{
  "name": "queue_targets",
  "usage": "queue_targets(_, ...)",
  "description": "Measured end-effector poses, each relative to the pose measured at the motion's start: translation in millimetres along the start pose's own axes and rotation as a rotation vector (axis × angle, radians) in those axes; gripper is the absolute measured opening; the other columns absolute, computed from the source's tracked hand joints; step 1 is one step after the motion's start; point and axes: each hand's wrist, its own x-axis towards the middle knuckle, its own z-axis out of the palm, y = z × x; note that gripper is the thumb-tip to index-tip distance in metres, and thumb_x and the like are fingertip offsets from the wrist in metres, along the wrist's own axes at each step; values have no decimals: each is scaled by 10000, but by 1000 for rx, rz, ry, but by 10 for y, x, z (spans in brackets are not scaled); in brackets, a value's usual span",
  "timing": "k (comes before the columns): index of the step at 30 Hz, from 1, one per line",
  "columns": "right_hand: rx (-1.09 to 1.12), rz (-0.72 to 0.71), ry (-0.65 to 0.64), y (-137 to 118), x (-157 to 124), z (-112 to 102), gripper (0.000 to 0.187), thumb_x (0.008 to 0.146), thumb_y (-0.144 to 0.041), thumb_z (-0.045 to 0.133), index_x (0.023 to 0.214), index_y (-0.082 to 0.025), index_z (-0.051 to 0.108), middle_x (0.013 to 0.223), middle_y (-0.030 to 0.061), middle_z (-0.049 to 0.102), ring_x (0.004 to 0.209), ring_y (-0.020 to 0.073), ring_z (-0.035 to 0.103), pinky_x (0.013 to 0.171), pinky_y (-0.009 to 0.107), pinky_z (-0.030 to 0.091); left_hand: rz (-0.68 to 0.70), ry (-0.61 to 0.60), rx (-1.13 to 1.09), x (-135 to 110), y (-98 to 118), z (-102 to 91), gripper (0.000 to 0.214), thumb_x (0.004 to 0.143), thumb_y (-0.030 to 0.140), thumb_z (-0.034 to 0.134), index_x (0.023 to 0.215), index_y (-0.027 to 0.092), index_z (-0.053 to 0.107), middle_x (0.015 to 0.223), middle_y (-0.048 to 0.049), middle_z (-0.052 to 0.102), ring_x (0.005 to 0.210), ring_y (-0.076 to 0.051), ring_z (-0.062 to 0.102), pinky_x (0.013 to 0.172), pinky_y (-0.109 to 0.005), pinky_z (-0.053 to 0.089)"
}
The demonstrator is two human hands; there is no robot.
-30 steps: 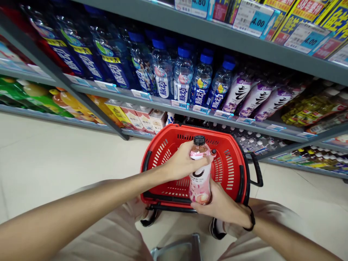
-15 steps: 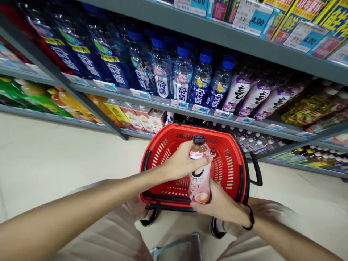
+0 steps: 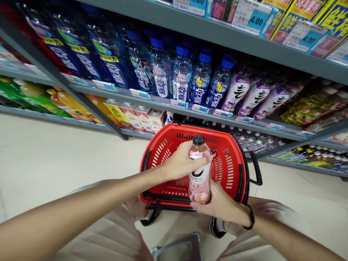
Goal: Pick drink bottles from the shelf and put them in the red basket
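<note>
A pink drink bottle (image 3: 199, 177) with a black cap stands upright over a red shopping basket (image 3: 163, 145) that sits on the floor in front of me. My left hand (image 3: 181, 163) is wrapped round the bottle's upper part, just under the cap. My right hand (image 3: 221, 204) grips the bottle's base from below and wears a black band at the wrist. The basket looks bare inside, with its black handles folded down at the sides.
Grey store shelves (image 3: 225, 36) run across the top. Blue-capped drink bottles (image 3: 182, 78), purple-and-white bottles (image 3: 255, 96) and juice cartons (image 3: 136, 116) fill them. Price tags (image 3: 252, 18) line the shelf edges. Pale floor tiles (image 3: 40, 159) stretch to the left. My knees show below.
</note>
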Motion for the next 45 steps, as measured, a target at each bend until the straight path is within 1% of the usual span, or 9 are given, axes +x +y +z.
queue_targets(7, 3, -5, 6, -13, 4, 3, 368, 749, -278, 830, 1017, -207, 588, 853, -32, 663, 701, 134, 557, 661, 277, 484, 5, -6, -18, -4, 17, -2, 285, 762, 357, 802, 774, 155, 602, 774, -13, 604, 842, -198, 620, 802, -309, 522)
queue_targets(15, 0, 2, -11, -5, -2, -6, 378, 756, -290, 827, 1030, -205, 582, 848, -35, 665, 704, 133, 555, 656, 274, 478, -10, -6, -46, -8, 32, 15, 279, 751, 341, 803, 864, 139, 647, 839, -28, 642, 800, -178, 598, 761, -293, 505)
queue_targets(19, -4, 0, -8, -6, -2, -3, 381, 756, -290, 824, 1039, -203, 584, 854, -32, 665, 701, 131, 549, 657, 273, 478, 12, -12, -27, -11, 18, 9, 241, 770, 324, 785, 849, 143, 648, 824, -20, 631, 806, -177, 603, 777, -295, 504)
queue_targets(22, -2, 2, -14, -5, -5, 1, 368, 760, -297, 820, 1028, -200, 586, 839, -33, 658, 687, 128, 533, 643, 269, 471, -4, -6, -18, -12, 8, 5, 265, 758, 337, 791, 856, 142, 641, 854, -32, 649, 812, -186, 611, 784, -310, 510)
queue_targets(27, -9, 3, -4, -14, -9, -6, 383, 758, -311, 826, 1036, -199, 588, 858, -24, 672, 697, 133, 551, 658, 276, 482, -16, 8, -13, -15, 29, 8, 283, 740, 352, 804, 820, 149, 624, 808, -23, 623, 868, -211, 622, 813, -318, 521)
queue_targets(31, -20, 5, -20, -35, -12, -18, 351, 771, -317, 819, 1003, -201, 583, 820, -30, 661, 677, 129, 535, 635, 269, 463, -24, 2, -32, -13, 27, 8, 298, 742, 353, 808, 886, 141, 653, 868, -38, 663, 849, -197, 623, 789, -304, 524)
queue_targets(35, -43, 9, -16, -42, -9, -24, 370, 768, -330, 824, 1024, -202, 590, 867, -9, 680, 705, 144, 557, 664, 283, 480, -13, 7, -26, -12, 5, 10, 309, 752, 353, 805, 936, 141, 676, 907, -47, 690, 852, -196, 634, 787, -309, 534)
queue_targets(40, -53, -2, -14, -43, -7, -20, 352, 772, -326, 817, 1002, -207, 578, 830, -26, 656, 689, 139, 542, 658, 285, 469, 16, -1, 5, -9, 26, 14, 275, 769, 364, 794, 867, 147, 655, 849, -38, 669, 884, -211, 643, 800, -312, 542)
queue_targets(45, -64, -1, -11, -50, -12, -19, 338, 776, -336, 818, 975, -203, 580, 816, -27, 656, 678, 137, 542, 646, 284, 456, -3, 12, 18, -16, 37, 10, 287, 757, 371, 805, 802, 160, 617, 823, -41, 677, 919, -235, 669, 830, -334, 562)
